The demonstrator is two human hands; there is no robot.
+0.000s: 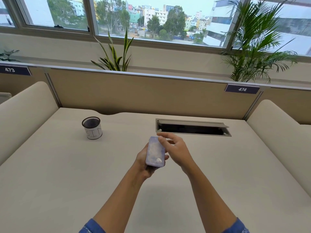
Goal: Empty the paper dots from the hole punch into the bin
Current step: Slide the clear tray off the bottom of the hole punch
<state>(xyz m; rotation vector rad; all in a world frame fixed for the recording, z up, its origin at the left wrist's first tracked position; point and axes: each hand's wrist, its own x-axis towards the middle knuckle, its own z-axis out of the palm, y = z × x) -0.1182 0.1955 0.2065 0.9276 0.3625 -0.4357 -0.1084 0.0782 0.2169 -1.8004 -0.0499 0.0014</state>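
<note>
My left hand grips the hole punch above the middle of the desk, with its pale lilac underside turned up toward me. White paper dots show through that translucent base. My right hand hovers just right of the punch with fingers spread, a fingertip touching its far end. The bin, a small black mesh cup wrapped in white paper with handwritten letters, stands upright on the desk to the far left of my hands.
An open cable hatch is set into the beige desk behind my right hand. Padded dividers rise at the left and right, and a partition panel closes the back.
</note>
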